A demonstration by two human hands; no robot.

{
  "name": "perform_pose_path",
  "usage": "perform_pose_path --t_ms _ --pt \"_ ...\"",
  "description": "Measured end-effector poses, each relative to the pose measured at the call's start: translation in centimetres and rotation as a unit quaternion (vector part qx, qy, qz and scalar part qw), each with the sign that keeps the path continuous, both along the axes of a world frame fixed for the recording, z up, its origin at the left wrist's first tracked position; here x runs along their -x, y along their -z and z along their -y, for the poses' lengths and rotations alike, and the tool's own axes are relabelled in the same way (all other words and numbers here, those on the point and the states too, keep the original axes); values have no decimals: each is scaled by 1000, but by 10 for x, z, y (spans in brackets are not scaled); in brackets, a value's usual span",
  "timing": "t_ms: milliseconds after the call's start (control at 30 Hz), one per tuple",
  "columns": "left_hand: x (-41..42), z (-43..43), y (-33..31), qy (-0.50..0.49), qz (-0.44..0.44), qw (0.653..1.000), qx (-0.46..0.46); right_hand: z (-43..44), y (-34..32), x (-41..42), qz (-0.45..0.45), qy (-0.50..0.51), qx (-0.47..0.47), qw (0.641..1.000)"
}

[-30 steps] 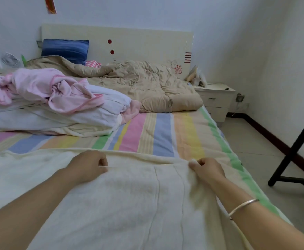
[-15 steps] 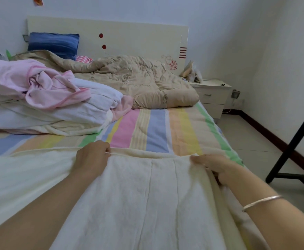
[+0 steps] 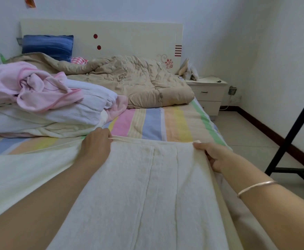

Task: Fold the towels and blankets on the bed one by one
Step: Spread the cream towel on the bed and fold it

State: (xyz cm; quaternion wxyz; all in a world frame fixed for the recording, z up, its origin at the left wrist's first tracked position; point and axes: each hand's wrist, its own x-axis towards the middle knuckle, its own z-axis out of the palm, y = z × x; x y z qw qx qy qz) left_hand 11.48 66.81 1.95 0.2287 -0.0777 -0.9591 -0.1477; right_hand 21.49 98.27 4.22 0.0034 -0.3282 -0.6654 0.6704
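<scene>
While the pile further up waits its turn, the cream blanket (image 3: 147, 195) is the one being worked. It lies spread across the foot end of the bed (image 3: 174, 123), reaching off towards the left edge, and both bare arms stretch out over it.

The right grip (image 3: 212, 154), on the arm with the thin bracelet (image 3: 255, 186), is pinched on the blanket's far corner at the right edge of the bed, thumb on top and fingers tucked beneath. The left grip (image 3: 96, 145) is curled tight round the same far hem, nearer the middle of the bed. The cloth between them is pulled fairly flat, with only a few long creases.

To my eye this is an early step: the far edge is taken up and evened out, ready for a fold. The next move, I'd judge, calls for carrying that hem over in one sweep with equal pull on both sides, so corner meets corner and the loose spread on the left doesn't drag askew.

Beyond the hem the striped sheet shows bare. Past that, along the left side, a heap of pink and white linens (image 3: 48, 98) lies unfolded. At the head end a tan quilt (image 3: 138, 82) sits rumpled below a blue pillow (image 3: 47, 46).
</scene>
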Motion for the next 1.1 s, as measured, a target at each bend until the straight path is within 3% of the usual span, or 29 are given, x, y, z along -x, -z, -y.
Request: perform_pose_path --t_ms 133,267,467,667,733,833,900,1000,1100 --pt "11 -18 1 6 -12 999 34 -21 -9 11 -29 22 45 998" --pt "24 -23 14 -12 -14 997 72 -26 8 26 6 18 11 1000" --pt "23 -33 56 -53 -41 973 219 -25 49 45 35 23 -162 986" --pt "-1 -41 36 -55 -77 952 293 -15 48 30 -4 -10 -305 952" --pt "-14 -40 34 -15 -74 972 221 -9 43 19 -43 -8 -257 965" --pt "-49 -34 30 22 33 999 23 -6 31 -10 -79 -29 -169 982" --pt "-81 -30 30 44 57 997 -41 -6 27 -42 -77 -18 -225 971" --pt "-149 -28 26 105 17 989 -106 -7 21 -106 -65 -1 -355 933" --pt "-235 -38 17 179 16 974 -141 3 11 -161 -42 -71 -321 944"
